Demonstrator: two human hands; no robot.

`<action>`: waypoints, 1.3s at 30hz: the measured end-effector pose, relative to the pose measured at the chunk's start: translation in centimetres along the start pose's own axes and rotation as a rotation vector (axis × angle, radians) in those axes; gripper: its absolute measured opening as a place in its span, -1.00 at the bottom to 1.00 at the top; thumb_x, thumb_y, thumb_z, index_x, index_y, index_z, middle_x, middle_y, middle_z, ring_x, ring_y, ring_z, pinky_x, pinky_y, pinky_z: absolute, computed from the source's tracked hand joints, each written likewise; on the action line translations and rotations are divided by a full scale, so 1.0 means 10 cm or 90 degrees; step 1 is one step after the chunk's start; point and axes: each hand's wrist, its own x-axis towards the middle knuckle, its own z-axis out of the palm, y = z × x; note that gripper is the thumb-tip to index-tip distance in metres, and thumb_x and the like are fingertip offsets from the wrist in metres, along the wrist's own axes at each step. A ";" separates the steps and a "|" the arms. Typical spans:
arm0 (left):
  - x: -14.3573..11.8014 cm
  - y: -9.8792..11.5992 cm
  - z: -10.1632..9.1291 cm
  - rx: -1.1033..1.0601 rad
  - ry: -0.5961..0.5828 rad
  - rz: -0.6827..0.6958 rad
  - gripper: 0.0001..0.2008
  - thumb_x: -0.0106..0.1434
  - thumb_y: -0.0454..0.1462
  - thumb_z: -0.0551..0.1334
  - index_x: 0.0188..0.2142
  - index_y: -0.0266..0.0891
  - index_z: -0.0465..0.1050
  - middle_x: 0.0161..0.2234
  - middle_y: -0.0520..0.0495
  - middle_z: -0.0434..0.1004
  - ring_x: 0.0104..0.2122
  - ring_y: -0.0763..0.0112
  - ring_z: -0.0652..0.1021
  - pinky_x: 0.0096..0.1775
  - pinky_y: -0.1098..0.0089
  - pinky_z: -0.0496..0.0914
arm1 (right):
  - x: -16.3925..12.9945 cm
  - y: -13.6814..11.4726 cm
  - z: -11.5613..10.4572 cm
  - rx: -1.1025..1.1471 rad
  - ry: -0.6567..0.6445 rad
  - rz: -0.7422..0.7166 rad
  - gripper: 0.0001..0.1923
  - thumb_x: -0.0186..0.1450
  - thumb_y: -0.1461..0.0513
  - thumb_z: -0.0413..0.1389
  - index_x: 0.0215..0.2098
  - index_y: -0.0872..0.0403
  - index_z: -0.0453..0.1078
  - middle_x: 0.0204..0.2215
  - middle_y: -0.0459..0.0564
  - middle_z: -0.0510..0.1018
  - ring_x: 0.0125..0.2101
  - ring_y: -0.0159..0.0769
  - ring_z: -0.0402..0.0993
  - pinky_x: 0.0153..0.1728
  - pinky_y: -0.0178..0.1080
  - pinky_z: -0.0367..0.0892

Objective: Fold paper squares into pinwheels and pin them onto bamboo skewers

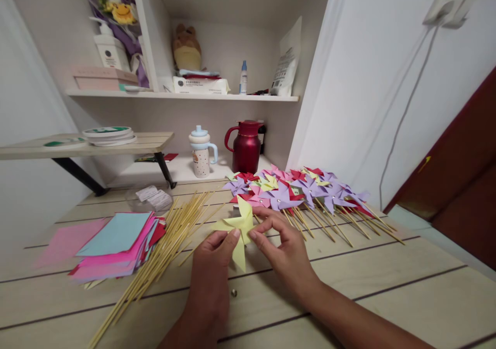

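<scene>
Both hands hold a yellow paper pinwheel [241, 225] just above the wooden table [387, 287]. My left hand [212, 266] pinches its lower left side with thumb and fingers. My right hand [284, 245] grips its right side, fingers curled at the centre. A bundle of thin wooden sticks [163, 245] lies just left of my hands. A small round pin or stud [233, 292] rests on the table between my wrists.
A pile of finished pinwheels on sticks [302, 191] lies at the back right. A stack of coloured paper squares [116, 243] sits at the left. A red jug [247, 146], a lidded cup [200, 152] and a clear bag [152, 198] stand behind. A cable [403, 111] hangs on the right wall.
</scene>
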 end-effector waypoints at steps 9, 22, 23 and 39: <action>-0.03 0.01 0.00 0.031 0.004 0.002 -0.74 -0.01 -0.12 0.41 -0.42 -0.27 0.57 -0.48 0.02 0.49 -0.43 0.43 0.37 -0.31 0.41 0.28 | 0.01 -0.01 0.01 -0.010 0.010 -0.016 -0.87 0.20 0.30 0.20 -0.49 0.01 0.38 -0.05 0.03 0.49 0.02 -0.10 0.38 0.05 -0.02 0.22; -0.04 0.02 0.01 0.026 0.020 -0.009 -0.75 -0.01 -0.11 0.41 -0.45 -0.26 0.54 -0.51 0.04 0.45 -0.45 0.43 0.35 -0.34 0.43 0.26 | 0.02 -0.02 0.00 -0.023 0.024 -0.043 -0.87 0.18 0.30 0.22 -0.50 0.01 0.40 -0.13 0.01 0.46 -0.04 -0.11 0.39 0.00 -0.05 0.25; -0.05 0.03 0.01 0.029 0.021 -0.009 -0.75 -0.01 -0.11 0.40 -0.46 -0.25 0.53 -0.52 0.05 0.44 -0.46 0.44 0.34 -0.36 0.44 0.25 | 0.02 -0.02 0.00 -0.024 0.024 -0.045 -0.87 0.18 0.30 0.22 -0.51 0.01 0.40 -0.13 0.01 0.46 -0.05 -0.11 0.39 0.00 -0.05 0.25; -0.04 0.14 0.01 0.057 0.028 -0.018 -0.80 0.01 -0.14 0.36 -0.45 -0.23 0.53 -0.47 0.03 0.48 -0.49 0.44 0.40 -0.41 0.45 0.28 | 0.11 0.13 -0.07 0.335 -0.112 0.228 -0.39 0.21 0.06 0.23 0.18 -0.04 0.22 -0.02 0.07 0.50 0.00 -0.11 0.42 -0.03 -0.09 0.33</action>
